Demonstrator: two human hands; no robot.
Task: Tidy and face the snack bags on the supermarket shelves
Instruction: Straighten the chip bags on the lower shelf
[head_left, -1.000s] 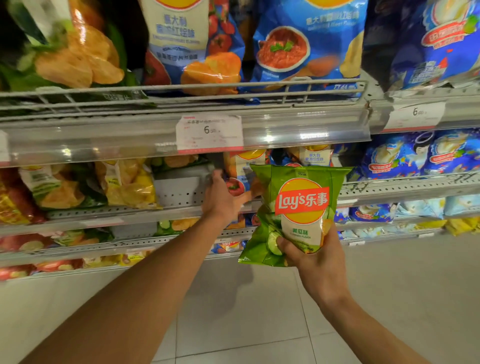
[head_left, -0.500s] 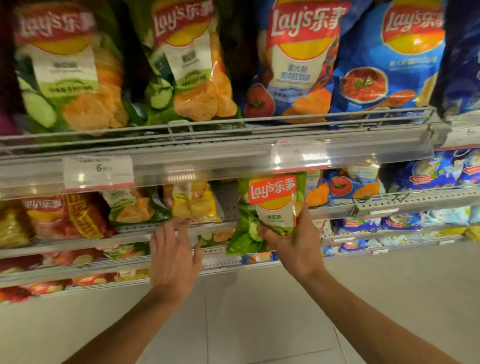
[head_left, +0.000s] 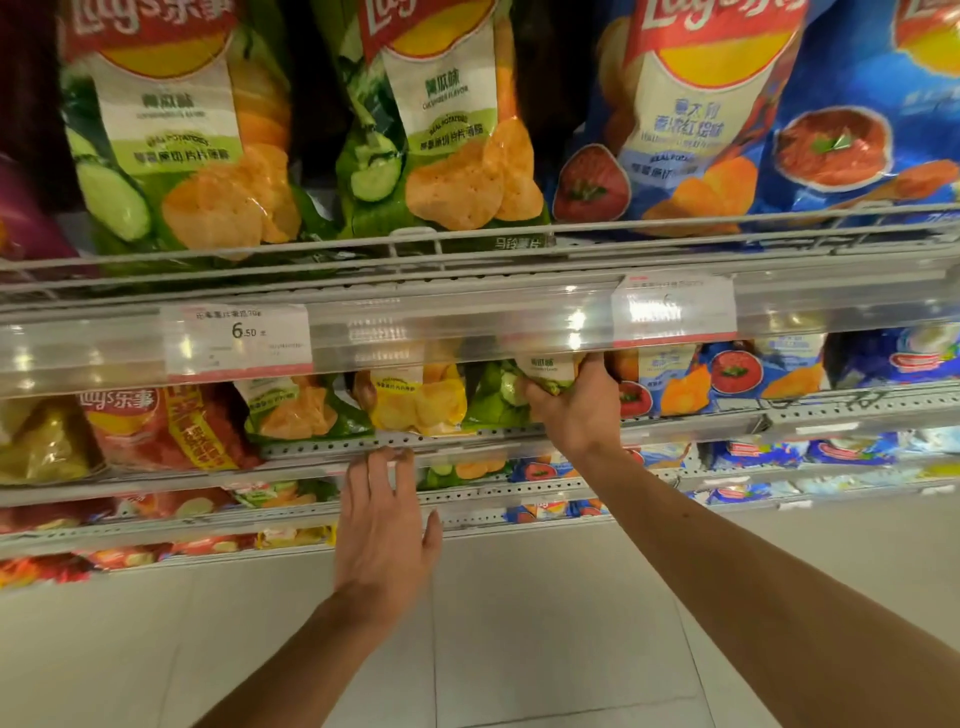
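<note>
My right hand (head_left: 576, 402) grips a small green Lay's cucumber bag (head_left: 501, 397) by its lower part and holds it on the second shelf (head_left: 322, 448), under the price rail (head_left: 467, 322); the rail hides the bag's top. A yellow bag (head_left: 415, 397) stands just left of it, a blue tomato bag (head_left: 670, 379) just right. My left hand (head_left: 384, 525) is open, fingers straight, its fingertips at the front edge of that shelf, holding nothing.
Large green cucumber bags (head_left: 447, 130) and blue tomato bags (head_left: 691, 119) fill the top shelf behind a wire rail. A red bag (head_left: 166, 426) and another green bag (head_left: 296, 410) sit further left. Lower shelves (head_left: 519, 499) hold more bags above the tiled floor (head_left: 519, 623).
My right hand has pushed the green bag up and back onto the second shelf, its top now behind the price rail. My left hand moved right, toward the shelf edge. The view has closed in.
</note>
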